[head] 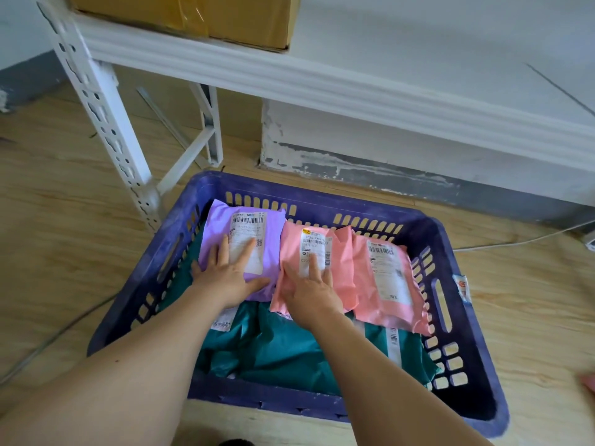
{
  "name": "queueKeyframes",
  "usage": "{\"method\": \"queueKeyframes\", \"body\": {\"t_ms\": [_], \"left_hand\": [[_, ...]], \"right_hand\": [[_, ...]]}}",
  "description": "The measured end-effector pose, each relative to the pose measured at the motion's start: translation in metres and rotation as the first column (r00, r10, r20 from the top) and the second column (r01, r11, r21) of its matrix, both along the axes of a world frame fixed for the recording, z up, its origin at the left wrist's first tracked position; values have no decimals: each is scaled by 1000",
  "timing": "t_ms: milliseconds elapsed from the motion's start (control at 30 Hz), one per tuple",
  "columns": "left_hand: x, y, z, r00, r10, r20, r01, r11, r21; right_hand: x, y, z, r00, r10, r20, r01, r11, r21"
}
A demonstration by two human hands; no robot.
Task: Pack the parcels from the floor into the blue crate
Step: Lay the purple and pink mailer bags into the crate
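1. Here, the blue crate (322, 197) stands on the wooden floor (64, 220), near a white shelf (289, 78).
2. The left hand (230, 275) lies flat on the purple parcel (219, 220) at the back of the crate, fingers spread.
3. The right hand (310, 292) presses on the middle pink parcel (291, 249), fingers straight and slightly apart.
4. A second pink parcel (363, 284) lies just beside it, and green parcels (283, 346) lie beneath.

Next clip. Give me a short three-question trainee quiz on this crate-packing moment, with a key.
1. True or false: the left hand lies flat on the purple parcel.
2. The bottom parcels in the blue crate are: A green, B yellow, C white.
3. Fill in: the right hand presses on a ____ parcel.
Key: 1 true; 2 A; 3 pink, the middle pink parcel.
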State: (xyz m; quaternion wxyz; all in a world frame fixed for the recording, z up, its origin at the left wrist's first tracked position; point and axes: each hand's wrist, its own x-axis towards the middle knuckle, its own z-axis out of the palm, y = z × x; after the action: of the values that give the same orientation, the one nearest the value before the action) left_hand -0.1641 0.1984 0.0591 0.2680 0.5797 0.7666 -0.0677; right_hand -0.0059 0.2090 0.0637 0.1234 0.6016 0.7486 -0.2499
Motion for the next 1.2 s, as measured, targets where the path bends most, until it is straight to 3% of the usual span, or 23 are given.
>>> {"method": "queueKeyframes", "body": {"t_ms": [333, 733, 967, 1200], "left_hand": [[9, 2, 11, 998, 34, -43, -38, 996, -82], [23, 0, 46, 982, -103, -160, 148, 941, 305], [50, -3, 88, 975, -223, 0, 213, 932, 294], [105, -8, 131, 935, -354, 10, 321, 860, 397]], "right_hand": [[6, 1, 10, 996, -10, -85, 6, 999, -47], [36, -18, 47, 989, -21, -146, 39, 991, 125], [68, -39, 84, 989, -27, -144, 61, 968, 244], [128, -61, 123, 978, -114, -177, 180, 890, 420]]}}
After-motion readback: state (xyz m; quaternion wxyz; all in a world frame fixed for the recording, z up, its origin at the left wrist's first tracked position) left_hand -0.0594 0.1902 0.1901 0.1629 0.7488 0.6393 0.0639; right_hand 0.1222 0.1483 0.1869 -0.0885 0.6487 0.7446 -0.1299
